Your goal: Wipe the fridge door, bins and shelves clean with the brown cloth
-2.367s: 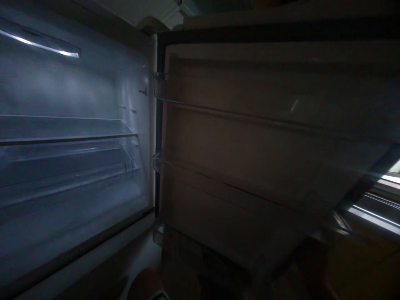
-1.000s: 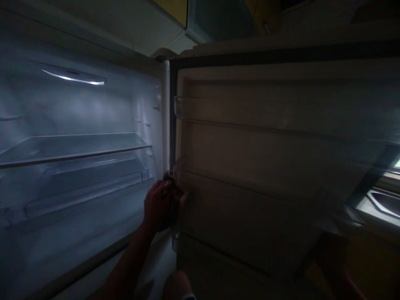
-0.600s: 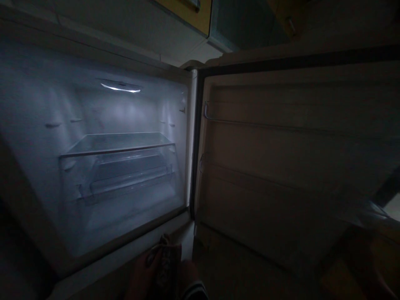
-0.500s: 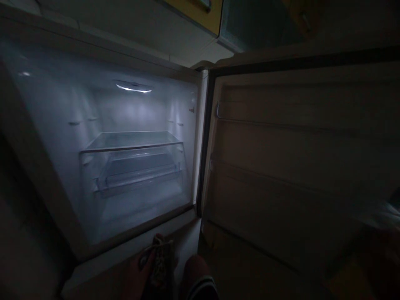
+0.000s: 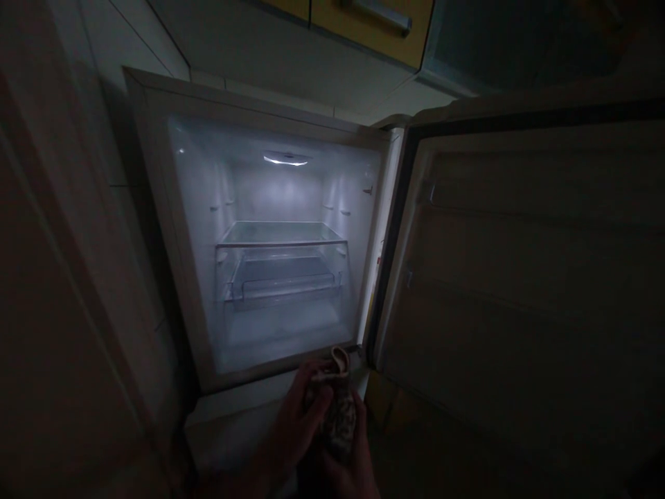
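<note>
Both my hands are low in the middle of the view, in dim light, around a dark patterned cloth item with a pale loop at its top. My left hand grips it from the left side, the thumb pressed on its front. Along its right side and underneath, my right hand is wrapped round it. Just beyond stands a fridge with its compartment lit. Inside are a glass shelf and a clear drawer below it.
The fridge door stands wide open on the right, with racks on its inner face. Yellow cabinets hang above. A pale upright panel fills the left side.
The view has turned left and sits farther from the fridge. The cloth item has come up and right in view, and my right hand now shows clearly on it.
</note>
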`<action>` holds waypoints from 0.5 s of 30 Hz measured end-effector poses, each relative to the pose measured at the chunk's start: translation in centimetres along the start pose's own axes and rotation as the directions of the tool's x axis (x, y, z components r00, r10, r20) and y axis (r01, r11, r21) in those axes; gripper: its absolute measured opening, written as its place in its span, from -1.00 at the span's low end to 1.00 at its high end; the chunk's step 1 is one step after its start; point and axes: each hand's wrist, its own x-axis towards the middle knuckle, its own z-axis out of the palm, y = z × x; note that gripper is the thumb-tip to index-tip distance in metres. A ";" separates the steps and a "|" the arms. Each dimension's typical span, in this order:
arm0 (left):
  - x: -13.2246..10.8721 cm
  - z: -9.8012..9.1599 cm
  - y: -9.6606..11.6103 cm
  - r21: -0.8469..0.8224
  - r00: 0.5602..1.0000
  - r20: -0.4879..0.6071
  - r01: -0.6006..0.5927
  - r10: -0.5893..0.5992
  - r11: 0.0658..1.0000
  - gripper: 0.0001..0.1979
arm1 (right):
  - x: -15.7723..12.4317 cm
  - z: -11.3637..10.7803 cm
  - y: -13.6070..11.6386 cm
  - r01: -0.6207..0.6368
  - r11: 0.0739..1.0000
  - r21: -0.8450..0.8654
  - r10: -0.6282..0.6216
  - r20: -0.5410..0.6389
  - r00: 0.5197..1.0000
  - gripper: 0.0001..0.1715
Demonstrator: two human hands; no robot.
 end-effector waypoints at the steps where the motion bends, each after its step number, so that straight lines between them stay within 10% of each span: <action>1: 0.9 -1.0 -0.9 0.036 0.999 -0.019 -0.032 0.032 0.999 -0.45 | 1.2 0.7 -0.5 -0.083 0.995 0.054 0.082 0.023 0.996 0.17; 6: 5.7 -9.5 -9.8 0.534 0.964 -0.236 0.026 0.120 0.845 -0.47 | 10.4 1.2 -3.0 -0.117 0.952 -0.283 0.077 -0.148 0.986 0.10; 12: 5.4 -16.5 -20.4 0.908 0.981 0.001 -0.083 0.196 0.412 -0.44 | 20.2 3.7 2.3 -0.123 0.487 -0.865 0.239 -0.003 0.971 0.06; 15: 4.1 -17.3 -23.0 0.949 0.909 0.123 -0.224 0.398 0.220 -0.37 | 22.8 5.4 6.1 0.093 0.407 -0.909 0.263 0.214 0.941 0.02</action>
